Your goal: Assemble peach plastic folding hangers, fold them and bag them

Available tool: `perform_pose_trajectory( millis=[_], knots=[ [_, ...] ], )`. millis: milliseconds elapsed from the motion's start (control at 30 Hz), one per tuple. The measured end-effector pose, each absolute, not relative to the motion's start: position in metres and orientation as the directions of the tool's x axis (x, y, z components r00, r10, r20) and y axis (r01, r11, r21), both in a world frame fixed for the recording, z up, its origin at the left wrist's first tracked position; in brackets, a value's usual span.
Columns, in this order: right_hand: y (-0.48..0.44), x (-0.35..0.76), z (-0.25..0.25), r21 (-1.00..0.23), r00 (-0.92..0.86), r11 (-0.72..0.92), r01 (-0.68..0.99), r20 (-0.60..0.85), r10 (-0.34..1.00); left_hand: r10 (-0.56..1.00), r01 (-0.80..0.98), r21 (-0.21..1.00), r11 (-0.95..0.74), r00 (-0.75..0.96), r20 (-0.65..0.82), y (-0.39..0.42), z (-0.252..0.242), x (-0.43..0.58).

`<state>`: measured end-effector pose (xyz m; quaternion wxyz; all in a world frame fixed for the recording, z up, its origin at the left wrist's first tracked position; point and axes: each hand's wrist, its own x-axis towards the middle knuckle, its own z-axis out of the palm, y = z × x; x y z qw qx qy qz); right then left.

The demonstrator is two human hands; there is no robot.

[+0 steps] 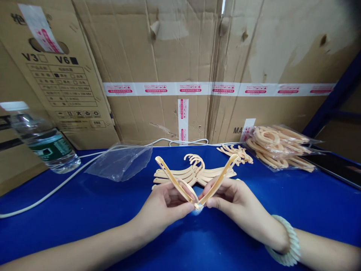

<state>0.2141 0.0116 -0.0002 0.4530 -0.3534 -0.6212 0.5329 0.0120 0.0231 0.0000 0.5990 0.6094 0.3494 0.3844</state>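
Note:
Between my two hands is a beige folding hanger (217,185), its arms raised in a V and meeting at a joint low in the middle. My left hand (166,203) pinches the left arm close to that joint, thumb in front. The right arm is gripped by my right hand (231,197) in the same way. A curved part of the hanger, perhaps its hook, shows by my left fingers. Just behind, several matching assembled hangers (175,174) lie stacked on the blue table (186,241), hooks pointing away; my hands partly hide them.
Loose beige hooks (235,153) lie behind on the right, beside clear bags of hanger parts (279,146). A dark flat device (335,167) rests at far right. Leftward are a clear plastic bag (120,162), a white cable (53,194) and a water bottle (46,141). Cardboard boxes (158,49) wall the back.

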Motion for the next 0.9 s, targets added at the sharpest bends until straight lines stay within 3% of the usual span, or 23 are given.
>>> perform_pose_trajectory(
  millis=[433,533,633,733,900],
  knots=[
    [0.013,0.213,0.006,-0.987,-0.21,0.158,0.014,0.152,0.966,0.945,-0.116,0.992,0.055,0.328,-0.014,0.027,0.0,0.009],
    [0.029,0.235,0.019,-0.988,-0.286,0.152,0.035,0.136,0.949,0.95,-0.128,0.991,0.049,0.311,-0.007,0.038,0.009,-0.002],
    [0.047,0.263,0.033,-0.958,-0.376,0.248,0.144,0.179,0.909,0.954,-0.155,0.986,0.068,0.3,-0.019,0.053,0.021,-0.017],
    [0.06,0.284,0.044,-0.817,-0.442,0.466,0.34,0.298,0.846,0.939,-0.106,0.994,0.028,0.344,0.01,0.067,0.031,-0.032],
    [0.062,0.295,0.054,-0.404,-0.651,0.724,0.559,0.326,0.685,0.907,0.177,0.973,-0.151,0.415,0.066,0.084,0.037,-0.05]
  ],
)
